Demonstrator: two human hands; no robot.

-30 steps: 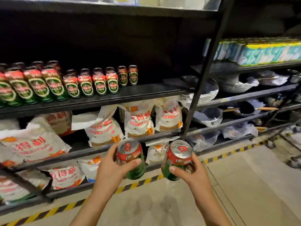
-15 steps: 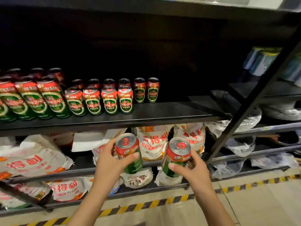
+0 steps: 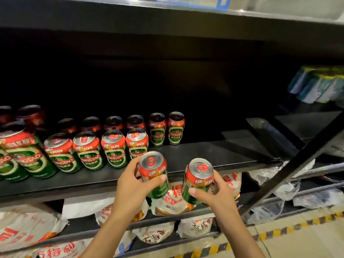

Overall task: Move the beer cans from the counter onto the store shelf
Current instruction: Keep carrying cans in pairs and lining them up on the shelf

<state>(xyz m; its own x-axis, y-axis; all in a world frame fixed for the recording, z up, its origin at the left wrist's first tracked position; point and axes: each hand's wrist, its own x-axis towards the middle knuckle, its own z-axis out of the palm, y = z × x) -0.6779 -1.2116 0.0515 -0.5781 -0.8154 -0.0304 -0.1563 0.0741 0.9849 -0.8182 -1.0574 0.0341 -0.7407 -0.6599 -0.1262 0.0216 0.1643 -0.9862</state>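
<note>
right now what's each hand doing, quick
Left hand: holding a beer can, fingers wrapped round it.
Right hand: holding a second beer can, thumb across its front.

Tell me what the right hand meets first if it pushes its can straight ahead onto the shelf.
Probably nothing: the right hand and its can face bare black shelf, right of the standing cans. Depth is unclear.

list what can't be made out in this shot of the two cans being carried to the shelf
- Back-row cans, head view: labels lost in the shelf's shadow.
- Leftmost cans, head view: cut off by the frame's left edge, so no full count.
- Packs at the right, head view: blurred, print unreadable.
- Right hand grip on its can, head view: fingers behind the can hidden.
</note>
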